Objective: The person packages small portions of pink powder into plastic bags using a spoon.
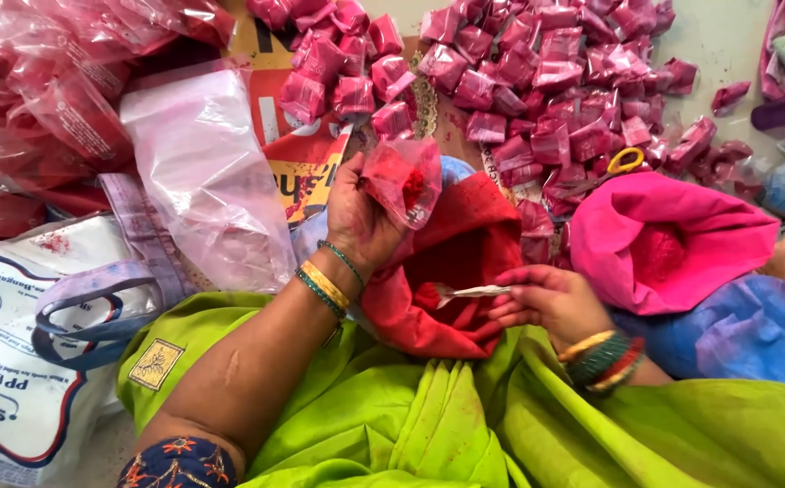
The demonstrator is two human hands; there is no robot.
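At frame centre, a small clear pouch (403, 185) was pinched open by the left hand (356, 217). A spoon (466, 291) was gripped between the right hand's (550, 303) closed fingers, over the red bag (465, 271). Little free room was left between the pink packets (546, 81) above and the pink bag (663, 239) at right.

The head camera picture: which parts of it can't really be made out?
- Spoon bowl: down inside the red bag, its load is blurred.
- Scissors: only the yellow handle shows; sealed packets bury the blades.
- Small pouch in the left hand: fill level unclear through cloudy plastic.
- Right hand: fingertips hidden, curled around the spoon.
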